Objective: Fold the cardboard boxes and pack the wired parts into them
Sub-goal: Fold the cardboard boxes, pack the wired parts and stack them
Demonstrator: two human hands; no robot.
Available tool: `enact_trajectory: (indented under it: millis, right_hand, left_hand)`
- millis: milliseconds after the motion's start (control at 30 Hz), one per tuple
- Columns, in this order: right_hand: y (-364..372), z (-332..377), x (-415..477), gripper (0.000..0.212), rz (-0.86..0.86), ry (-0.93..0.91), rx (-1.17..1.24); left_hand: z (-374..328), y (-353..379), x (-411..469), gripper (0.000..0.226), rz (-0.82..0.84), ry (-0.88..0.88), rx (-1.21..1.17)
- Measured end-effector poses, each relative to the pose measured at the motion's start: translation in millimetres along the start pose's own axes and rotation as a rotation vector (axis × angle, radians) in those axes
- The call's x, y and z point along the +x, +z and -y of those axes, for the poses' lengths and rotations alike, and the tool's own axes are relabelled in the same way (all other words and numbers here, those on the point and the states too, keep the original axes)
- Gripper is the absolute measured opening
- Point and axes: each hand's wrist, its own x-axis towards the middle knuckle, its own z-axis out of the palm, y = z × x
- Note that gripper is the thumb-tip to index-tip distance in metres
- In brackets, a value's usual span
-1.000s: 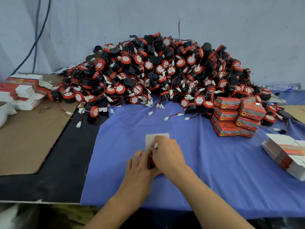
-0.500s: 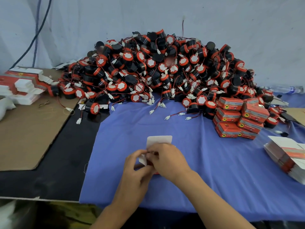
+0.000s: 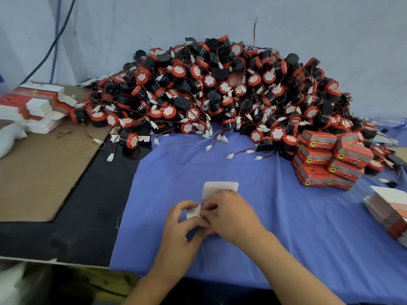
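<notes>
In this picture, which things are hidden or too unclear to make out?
Head view, box: the left hand and right hand cover most of it; whether a part is inside cannot be told.
Head view, flat cartons: cut off by the right edge.
Head view, packed boxes: their print is too small to read.

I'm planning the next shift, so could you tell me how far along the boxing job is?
Done: a small stack of closed red boxes at the right. In hand: left hand and right hand pinch one box, its flap open. Left: the big heap of wired parts, plus flat box blanks.
</notes>
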Motion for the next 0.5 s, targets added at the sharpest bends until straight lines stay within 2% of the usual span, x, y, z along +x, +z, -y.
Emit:
enact_trajectory:
  millis: [200, 333, 433, 500]
  right_hand:
    - [-2.0, 1.6, 3.4, 0.008, -0.009, 0.024, -0.029]
    - [-3.6, -3.4, -3.0, 0.02, 0.002, -0.088, -0.131]
    - [-2.5, -9.0, -10.1, 0.027, 0.033, -0.205, -0.223]
    - [-2.3, -10.0, -11.9, 0.029, 0.055, -0.244, -0.272]
  left_hand:
    - [1.1, -3.6, 2.7, 0.04, -0.061, -0.046, -0.093]
    - [3.8, -6.6, 5.2, 0.046, -0.112, -0.131, -0.314]
    - [3.3, -5.9, 7.4, 0.055, -0.056, -0.217, -0.475]
    - [3.4, -5.9, 7.4, 0.055, 0.009, -0.231, -0.464]
